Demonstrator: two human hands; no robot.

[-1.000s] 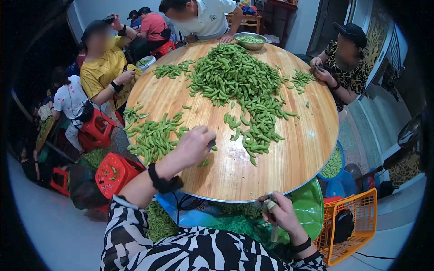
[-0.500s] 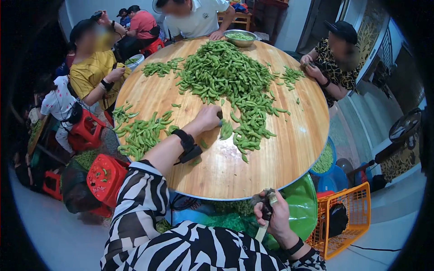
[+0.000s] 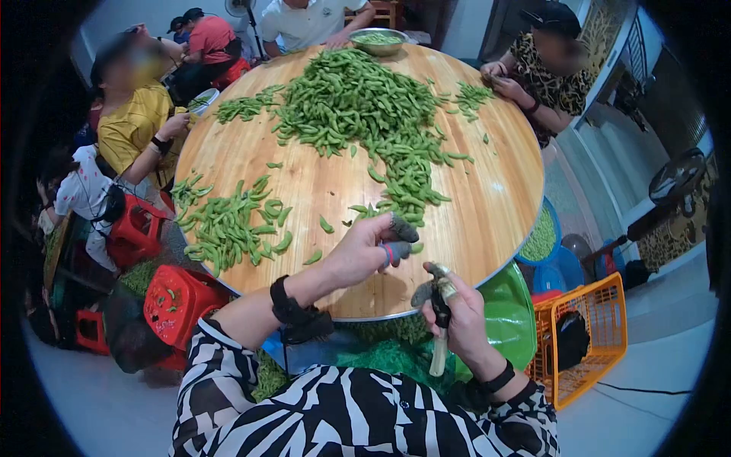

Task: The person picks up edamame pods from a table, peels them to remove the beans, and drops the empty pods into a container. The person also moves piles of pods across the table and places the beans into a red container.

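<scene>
A round, light-wood table point(image 3: 491, 206) with a thin pale rim spreads before the person. One large heap of green bean pods point(image 3: 358, 99) rises in its far half and trails toward the near side. Four smaller groups lie apart from it: a broad pile of pods point(image 3: 232, 228) at the near left, one at the left rim, one at the far left and one at the right. Wood grain shows between the broad pile and the heap, and from the trail to the right rim.

The person's left hand point(image 3: 365, 250), with grey finger covers, is over the near part of the table beside the trail's end, its forearm crossing the near rim. Its covered tips are curled near one green pod point(image 3: 416, 247); whether they grip it cannot be told. Two single pods lie near that forearm.

The person's right hand point(image 3: 463, 311) grips one slim tool with a pale end point(image 3: 438, 356), at the near rim above a shiny green plastic sheet point(image 3: 506, 305). One orange plastic crate point(image 3: 582, 339) stands to the right; one round metal bowl point(image 3: 378, 47) sits by the far rim.
</scene>
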